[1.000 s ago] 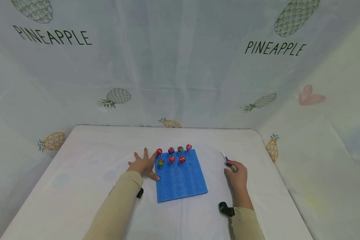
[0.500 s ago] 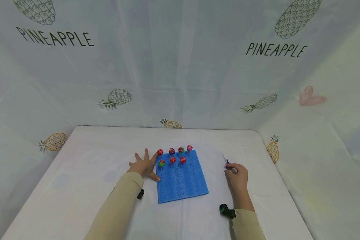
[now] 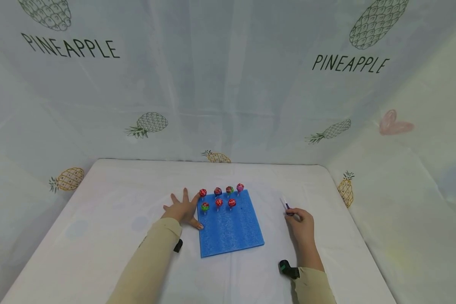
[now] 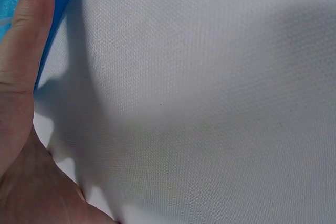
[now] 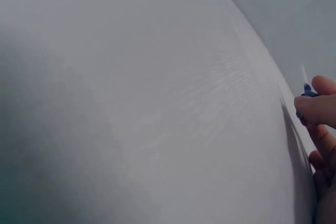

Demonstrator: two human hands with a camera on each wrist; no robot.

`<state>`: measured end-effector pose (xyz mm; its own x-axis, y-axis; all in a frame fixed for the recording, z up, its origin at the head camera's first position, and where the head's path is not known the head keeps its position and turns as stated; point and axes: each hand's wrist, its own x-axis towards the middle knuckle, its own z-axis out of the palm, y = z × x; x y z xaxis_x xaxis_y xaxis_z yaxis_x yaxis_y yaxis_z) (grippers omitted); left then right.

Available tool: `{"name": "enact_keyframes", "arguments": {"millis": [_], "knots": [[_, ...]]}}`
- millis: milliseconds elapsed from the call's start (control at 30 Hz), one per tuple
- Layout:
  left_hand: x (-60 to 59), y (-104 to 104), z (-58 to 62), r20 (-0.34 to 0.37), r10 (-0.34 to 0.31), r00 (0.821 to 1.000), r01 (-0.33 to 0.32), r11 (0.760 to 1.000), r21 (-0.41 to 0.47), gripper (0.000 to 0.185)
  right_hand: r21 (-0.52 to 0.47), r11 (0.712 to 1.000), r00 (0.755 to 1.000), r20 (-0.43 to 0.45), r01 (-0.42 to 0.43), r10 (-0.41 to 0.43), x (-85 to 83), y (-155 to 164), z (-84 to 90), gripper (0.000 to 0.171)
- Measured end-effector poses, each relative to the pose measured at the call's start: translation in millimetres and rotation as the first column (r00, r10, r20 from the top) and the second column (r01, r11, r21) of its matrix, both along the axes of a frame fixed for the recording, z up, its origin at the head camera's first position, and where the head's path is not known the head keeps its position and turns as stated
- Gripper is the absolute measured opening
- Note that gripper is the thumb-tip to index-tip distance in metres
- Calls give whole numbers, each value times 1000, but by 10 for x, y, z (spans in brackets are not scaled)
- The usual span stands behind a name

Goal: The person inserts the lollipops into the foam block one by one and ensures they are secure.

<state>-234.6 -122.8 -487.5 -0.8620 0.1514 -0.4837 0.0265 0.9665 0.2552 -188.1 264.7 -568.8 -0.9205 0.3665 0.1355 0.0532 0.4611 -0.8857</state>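
A blue foam board (image 3: pixel 232 230) lies on the white table with several wrapped lollipops standing upright in it, such as a red one (image 3: pixel 232 203) and a green-and-red one (image 3: pixel 205 207). My left hand (image 3: pixel 179 210) is spread flat at the board's left edge; in the left wrist view its thumb (image 4: pixel 26 40) rests on the blue surface. To the right of the board, my right hand (image 3: pixel 302 223) pinches a lollipop in a dark blue wrapper (image 5: pixel 307 92) between thumb and fingertips. Its white stick (image 3: pixel 283 202) points away from me, and the fingers hide most of the candy.
White cloth covers the table (image 3: pixel 110 219), and a curtain (image 3: pixel 228 84) printed with pineapples hangs behind it and along the sides. A dark wrist camera (image 3: pixel 287 269) is strapped at the right wrist. Four-cornered and flat, the board sits near the middle of the table.
The lollipop's stick has tilted slightly in my right hand's fingertips. My left hand and the board keep their places; the head view shifts a little.
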Motion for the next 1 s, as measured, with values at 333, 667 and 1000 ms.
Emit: {"name": "enact_keyframes", "arguments": {"millis": [333,667,1000], "knots": [[-33,-10,-65,-24,-9,1000,9,1000,-17,119,-74,997,998,65,-20,24,115,-12,30,17],[-24,-21,-60,-22,-17,1000,16,1000,-18,118,-70,997,993,111,-26,34,135,-12,31,20],[-17,-29,-65,-21,-16,1000,16,1000,-16,118,-121,992,995,101,19,-7,168,-28,49,21]]}}
